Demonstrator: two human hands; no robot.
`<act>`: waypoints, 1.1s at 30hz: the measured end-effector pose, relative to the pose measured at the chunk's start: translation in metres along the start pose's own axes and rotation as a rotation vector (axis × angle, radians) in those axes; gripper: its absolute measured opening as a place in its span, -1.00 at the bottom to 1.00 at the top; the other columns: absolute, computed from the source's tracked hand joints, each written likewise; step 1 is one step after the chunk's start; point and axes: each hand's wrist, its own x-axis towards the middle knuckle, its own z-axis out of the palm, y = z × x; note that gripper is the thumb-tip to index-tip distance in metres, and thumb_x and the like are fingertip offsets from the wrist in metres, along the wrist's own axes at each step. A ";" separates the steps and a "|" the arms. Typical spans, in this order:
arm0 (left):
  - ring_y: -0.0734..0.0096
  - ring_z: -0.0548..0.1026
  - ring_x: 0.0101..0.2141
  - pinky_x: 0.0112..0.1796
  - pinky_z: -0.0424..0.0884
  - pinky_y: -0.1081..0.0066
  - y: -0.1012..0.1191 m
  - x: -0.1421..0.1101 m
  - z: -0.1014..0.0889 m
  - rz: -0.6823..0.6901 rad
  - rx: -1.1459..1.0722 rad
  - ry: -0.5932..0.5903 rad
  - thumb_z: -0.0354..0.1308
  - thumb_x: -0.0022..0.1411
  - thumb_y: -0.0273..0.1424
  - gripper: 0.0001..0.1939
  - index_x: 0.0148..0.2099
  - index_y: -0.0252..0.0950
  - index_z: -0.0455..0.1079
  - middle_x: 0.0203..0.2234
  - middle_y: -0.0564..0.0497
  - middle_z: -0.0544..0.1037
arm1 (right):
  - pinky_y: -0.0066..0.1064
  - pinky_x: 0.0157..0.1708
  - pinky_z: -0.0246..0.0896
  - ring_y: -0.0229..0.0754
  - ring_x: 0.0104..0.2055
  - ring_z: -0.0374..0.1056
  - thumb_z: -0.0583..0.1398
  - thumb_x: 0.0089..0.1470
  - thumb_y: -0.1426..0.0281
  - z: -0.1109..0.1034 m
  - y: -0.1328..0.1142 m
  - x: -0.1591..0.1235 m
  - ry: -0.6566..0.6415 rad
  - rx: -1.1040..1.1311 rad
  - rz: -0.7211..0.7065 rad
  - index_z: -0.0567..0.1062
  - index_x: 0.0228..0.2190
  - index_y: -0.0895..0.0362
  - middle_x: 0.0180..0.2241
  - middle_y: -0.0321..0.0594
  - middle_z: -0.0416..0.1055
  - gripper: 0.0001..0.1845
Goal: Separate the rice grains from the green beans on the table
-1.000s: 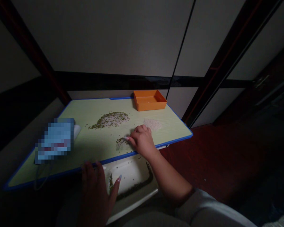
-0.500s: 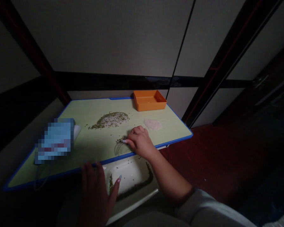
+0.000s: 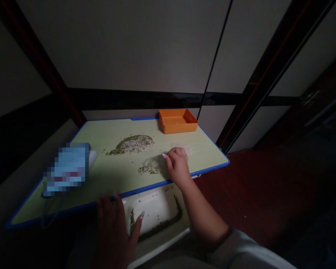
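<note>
My right hand point(image 3: 178, 164) is closed, thumb and fingers pinching a clear curved piece point(image 3: 154, 158) that looks like a plastic protractor. It is tilted above the light green table and partly blurred. Just below it lies a small scatter of green beans point(image 3: 148, 170). My left hand point(image 3: 113, 224) is in shadow at the table's front edge, fingers spread and thumb stretched over the left side of a white tray point(image 3: 156, 205). Green beans line that tray's inner edges. Farther back on the table is a larger pile of green beans mixed with white grains point(image 3: 134, 143).
A small patch of white grains point(image 3: 188, 148) lies behind my right hand. An open orange box point(image 3: 179, 129) stands at the table's back right. A blurred-out blue object point(image 3: 70, 168) is at the left. The blue-edged table point(image 3: 207, 157) stands against cabinet panels.
My right hand has moved right with the clear curved piece, lifting it off the small bean scatter, which is now uncovered. My left hand has stayed by the tray.
</note>
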 end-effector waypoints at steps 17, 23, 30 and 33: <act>-0.24 -0.26 0.35 0.21 0.06 -0.23 0.003 0.002 -0.002 0.026 -0.001 0.027 -0.12 0.27 -0.10 -0.15 0.40 -0.39 -0.41 0.40 -0.27 -0.41 | -0.30 -0.24 -0.05 -0.11 -0.17 0.25 0.06 0.22 0.41 -0.007 -0.004 -0.001 -0.047 -0.228 0.103 0.49 -0.45 0.17 -0.32 -0.14 0.46 -0.72; -0.20 -0.27 0.36 0.22 0.04 -0.21 0.001 0.000 -0.001 0.012 -0.010 0.020 -0.09 0.26 -0.14 -0.15 0.40 -0.37 -0.41 0.40 -0.27 -0.41 | -0.34 -0.25 -0.04 -0.13 -0.18 0.26 0.13 0.20 0.33 -0.025 0.006 0.000 -0.038 -0.220 0.149 0.50 -0.51 0.15 -0.36 -0.17 0.46 -0.71; -0.19 -0.32 0.36 0.22 0.06 -0.20 0.003 -0.003 -0.001 -0.020 -0.028 -0.010 -0.08 0.26 -0.13 -0.14 0.40 -0.36 -0.40 0.39 -0.28 -0.43 | -0.31 -0.25 -0.07 -0.12 -0.20 0.26 0.17 0.16 0.30 -0.050 -0.008 -0.013 -0.054 -0.319 0.150 0.49 -0.56 0.13 -0.38 -0.19 0.45 -0.70; -0.17 -0.31 0.36 0.22 0.07 -0.19 0.005 -0.003 -0.001 -0.027 -0.030 -0.013 -0.06 0.26 -0.15 -0.15 0.40 -0.34 -0.41 0.39 -0.27 -0.42 | -0.31 -0.25 -0.07 -0.12 -0.20 0.26 0.17 0.16 0.30 -0.053 -0.011 -0.016 -0.089 -0.330 0.137 0.49 -0.56 0.13 -0.37 -0.18 0.45 -0.70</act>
